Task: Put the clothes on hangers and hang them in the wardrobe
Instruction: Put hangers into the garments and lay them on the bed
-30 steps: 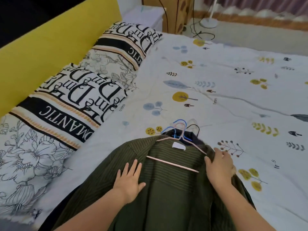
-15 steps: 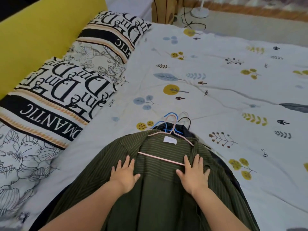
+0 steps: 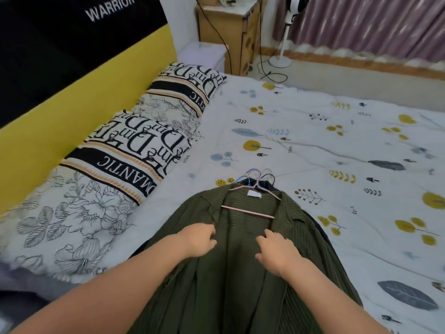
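Note:
A dark green striped shirt (image 3: 240,273) lies open on the bed with a pink hanger (image 3: 250,208) inside its collar. Blue and dark hangers (image 3: 250,178) and a dark garment poke out from under the collar. My left hand (image 3: 198,239) grips the shirt's left front edge with curled fingers. On the opposite side my right hand (image 3: 277,251) holds the right front edge, fingers curled too. Both hands sit just below the pink hanger's bar.
The bed has a white leaf-print cover (image 3: 337,153). Printed pillows (image 3: 134,150) line the yellow headboard (image 3: 72,104) on the left. Beyond the bed are a wooden cabinet (image 3: 228,32), a fan stand (image 3: 280,59), cables and purple curtains (image 3: 373,25).
Both hands went from lying flat on the shirt to curling on its two front edges, closer together. The camera tilted up, showing more of the room.

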